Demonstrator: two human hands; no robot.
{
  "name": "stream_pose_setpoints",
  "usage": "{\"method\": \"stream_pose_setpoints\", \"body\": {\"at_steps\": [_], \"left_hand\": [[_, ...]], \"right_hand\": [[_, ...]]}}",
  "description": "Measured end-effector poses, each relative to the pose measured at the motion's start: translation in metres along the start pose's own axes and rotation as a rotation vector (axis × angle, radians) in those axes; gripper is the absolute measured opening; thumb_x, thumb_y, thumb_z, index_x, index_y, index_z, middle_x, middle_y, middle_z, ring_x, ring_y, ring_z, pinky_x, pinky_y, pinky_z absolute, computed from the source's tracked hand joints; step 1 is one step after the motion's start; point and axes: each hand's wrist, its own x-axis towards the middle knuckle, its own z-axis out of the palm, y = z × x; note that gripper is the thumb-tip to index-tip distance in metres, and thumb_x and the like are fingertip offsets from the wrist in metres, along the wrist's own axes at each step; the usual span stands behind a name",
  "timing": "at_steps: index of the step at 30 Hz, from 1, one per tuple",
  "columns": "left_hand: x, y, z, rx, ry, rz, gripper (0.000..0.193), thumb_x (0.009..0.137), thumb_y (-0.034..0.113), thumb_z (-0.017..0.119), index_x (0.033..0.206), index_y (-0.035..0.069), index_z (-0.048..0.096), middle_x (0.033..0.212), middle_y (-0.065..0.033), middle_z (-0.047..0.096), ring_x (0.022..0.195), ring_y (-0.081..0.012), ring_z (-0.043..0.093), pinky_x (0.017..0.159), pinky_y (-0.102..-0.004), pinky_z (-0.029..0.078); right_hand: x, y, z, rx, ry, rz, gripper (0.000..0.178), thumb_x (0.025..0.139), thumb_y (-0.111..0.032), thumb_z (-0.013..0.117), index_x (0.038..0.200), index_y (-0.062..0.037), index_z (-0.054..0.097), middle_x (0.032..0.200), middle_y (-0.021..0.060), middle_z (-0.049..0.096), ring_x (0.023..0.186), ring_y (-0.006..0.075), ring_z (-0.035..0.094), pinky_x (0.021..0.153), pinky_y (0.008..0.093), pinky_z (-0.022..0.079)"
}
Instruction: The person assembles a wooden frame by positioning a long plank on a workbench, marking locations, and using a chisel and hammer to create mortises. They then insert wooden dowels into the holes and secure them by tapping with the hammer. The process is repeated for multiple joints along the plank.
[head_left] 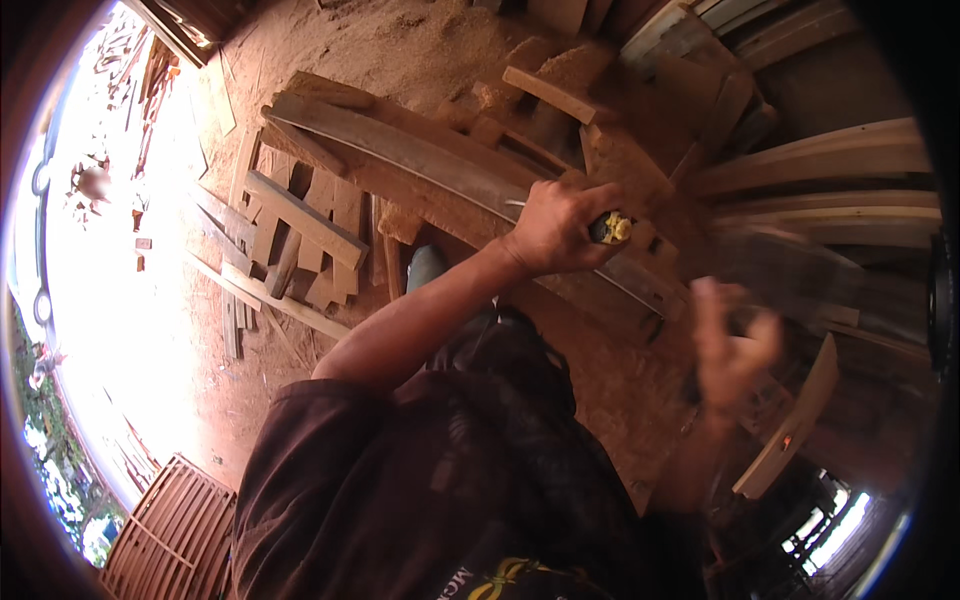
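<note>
My left hand [562,226] is closed around a small hand tool with a yellow and black end [612,228]. A thin, pale metal-looking tip shows on the other side of the fist; the rest is hidden, so its exact kind is unclear. Under this hand runs a long wooden beam [420,160], lying slantwise from upper left to lower right, with a thin pale line along it. My right hand [735,345] is off to the right, beyond the beam's near end. Motion smears its fingers, and whether they hold anything is not clear.
Short offcuts and slats [305,235] lie piled left of the beam. Long boards [820,160] are stacked at the right, with a loose board [790,425] below them. Sawdust [400,55] covers the ground behind. A slatted wooden frame [175,530] stands at the lower left.
</note>
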Motion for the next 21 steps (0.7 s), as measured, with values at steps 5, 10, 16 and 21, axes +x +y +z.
{"method": "stream_pose_setpoints", "body": {"at_steps": [5, 10, 16, 21], "left_hand": [[-0.002, 0.001, 0.001, -0.027, -0.023, 0.003, 0.023, 0.080, 0.028, 0.084, 0.098, 0.018, 0.073, 0.078, -0.0077, 0.073, 0.076, -0.0343, 0.074, 0.063, -0.0495, 0.057], [-0.004, 0.002, 0.002, 0.076, -0.165, 0.008, 0.023, 0.082, 0.028, 0.082, 0.099, 0.017, 0.072, 0.079, -0.0054, 0.073, 0.079, -0.0315, 0.075, 0.063, -0.0488, 0.057], [-0.031, -0.015, 0.038, 0.256, -0.376, 0.151, 0.033, 0.080, 0.027, 0.081, 0.109, 0.016, 0.069, 0.086, -0.0067, 0.074, 0.080, -0.0332, 0.077, 0.064, -0.0482, 0.060], [-0.060, -0.040, 0.065, 0.431, -0.546, 0.239, 0.035, 0.080, 0.029, 0.080, 0.108, 0.014, 0.067, 0.094, -0.0081, 0.075, 0.084, -0.0330, 0.078, 0.068, -0.0482, 0.062]], "right_hand": [[0.057, -0.081, -0.079, 0.565, 0.544, -0.492, 0.022, 0.104, -0.015, 0.072, 0.105, 0.0062, 0.073, 0.084, 0.0136, 0.073, 0.066, 0.0158, 0.066, 0.058, 0.0250, 0.052], [-0.005, -0.010, 0.042, -0.032, -0.163, -0.008, 0.056, 0.090, -0.039, 0.088, 0.108, 0.0103, 0.069, 0.099, 0.0281, 0.074, 0.091, 0.0442, 0.072, 0.080, 0.0481, 0.057], [-0.080, 0.069, 0.036, 0.421, -0.178, 0.496, 0.026, 0.103, -0.027, 0.074, 0.108, -0.0014, 0.069, 0.087, 0.0072, 0.071, 0.067, 0.0157, 0.067, 0.059, 0.0331, 0.052], [-0.110, 0.059, 0.031, 0.376, -0.175, 0.843, 0.017, 0.099, -0.013, 0.078, 0.100, -0.0037, 0.064, 0.074, 0.0021, 0.063, 0.057, 0.0096, 0.058, 0.051, 0.0295, 0.045]]}}
